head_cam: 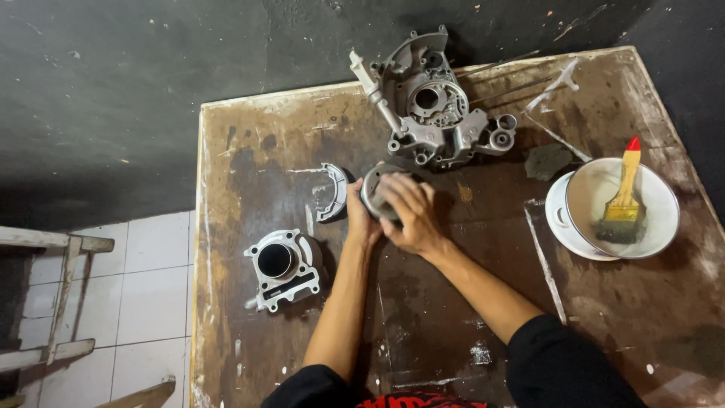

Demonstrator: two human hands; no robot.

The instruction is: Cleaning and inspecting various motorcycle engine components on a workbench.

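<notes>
A stained brown worktop (453, 317) carries a grey engine crankcase (430, 102) at its far edge, a white bowl (649, 193) with a paintbrush (623, 200) at the right, and a cylinder block (283, 266) at the left. At the middle, the left hand (361, 215) and right hand (411, 211) close around a round metal piston (375, 189), just beside a curved brake shoe (332, 193).

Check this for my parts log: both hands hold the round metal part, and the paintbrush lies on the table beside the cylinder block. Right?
Not quite. The head view shows the paintbrush resting in the white bowl, far from the cylinder block. Left hand and right hand do hold the round metal part.
</notes>
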